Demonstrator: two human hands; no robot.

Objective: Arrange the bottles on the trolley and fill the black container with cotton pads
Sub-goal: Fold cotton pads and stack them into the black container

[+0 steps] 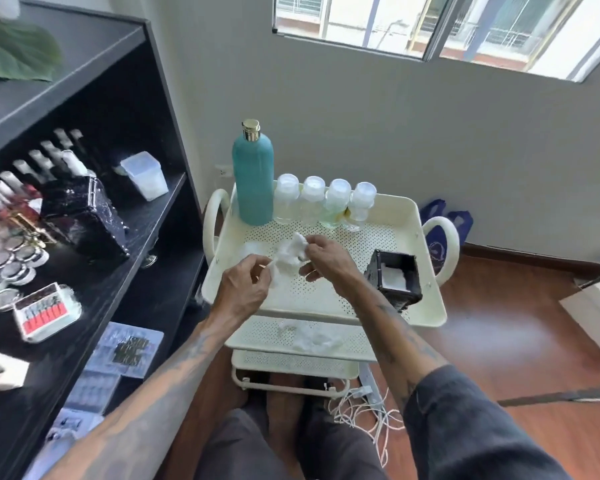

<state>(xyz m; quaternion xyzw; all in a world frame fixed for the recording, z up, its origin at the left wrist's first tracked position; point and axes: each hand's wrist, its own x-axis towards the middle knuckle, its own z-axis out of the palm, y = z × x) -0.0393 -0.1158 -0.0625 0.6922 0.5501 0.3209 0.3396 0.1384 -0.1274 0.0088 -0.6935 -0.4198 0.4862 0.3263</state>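
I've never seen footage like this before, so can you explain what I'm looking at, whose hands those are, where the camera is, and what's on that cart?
There is only one picture, taken by a wide-angle camera worn on a person's head, looking down at their own arms. No machine is involved. The left hand and right hand together hold a wad of white cotton above a cream trolley. Along the back of its top tray stand a tall teal bottle and four small clear bottles in a row. At the right sits the black container, open, with some white cotton already inside. More cotton lies on the tier below. A black shelf unit with small cosmetic items stands to the left.
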